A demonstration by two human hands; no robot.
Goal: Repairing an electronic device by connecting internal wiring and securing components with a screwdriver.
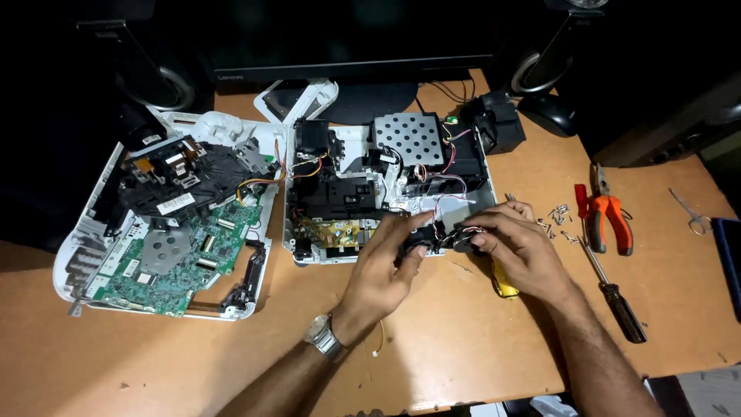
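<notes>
Down at the front edge of the opened white chassis (309, 251), both hands meet over a small black component (423, 238) with thin wires trailing back into the unit. Left hand (386, 266) comes in palm-down, wrist bent, a metal watch (324, 337) showing, fingers curled around the component's near side and gripping it. Right hand (515, 245) reaches across from the right, forearm angled up the desk (463, 340), fingertips pinched on the wired end of the same part, just beside the left thumb. Judging by the short leads, the sensible way to work this is gentle: steady the body with the left, tease the connector with the right, and keep the wires slack, never tugging. Under the right palm a yellow tool handle (505, 287) peeks out, exact kind hard to tell. Off to the right lie loose screws (557, 216), orange-handled pliers (610, 220) and a black-handled screwdriver (614, 297). Well to the left sits the other half of the casing with its green circuit board (177, 262).
</notes>
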